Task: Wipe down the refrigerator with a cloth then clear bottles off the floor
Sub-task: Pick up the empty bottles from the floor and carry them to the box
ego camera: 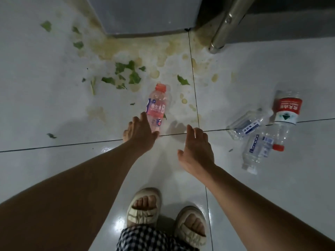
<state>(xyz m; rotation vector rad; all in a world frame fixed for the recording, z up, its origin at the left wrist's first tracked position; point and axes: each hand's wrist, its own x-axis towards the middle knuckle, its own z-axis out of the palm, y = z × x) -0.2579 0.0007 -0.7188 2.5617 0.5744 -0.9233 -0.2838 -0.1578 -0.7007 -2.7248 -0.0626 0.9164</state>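
Observation:
A pink-labelled bottle (157, 105) with an orange cap lies on the white tiled floor, cap pointing away from me. My left hand (140, 134) reaches down over its near end with fingers spread, touching or almost touching it; no grip shows. My right hand (196, 149) hovers open just right of it, holding nothing. To the right lie three more empty bottles: a red-labelled one (287, 109), a clear one with a blue label (246, 125), and a clear one with a red cap (261, 149). The grey refrigerator base (145, 15) stands at the top.
Torn green leaves (126, 75) and yellowish spill stains (126, 49) cover the floor in front of the refrigerator. A metal leg (223, 26) stands at the upper right. My feet in beige sandals (145, 207) are at the bottom.

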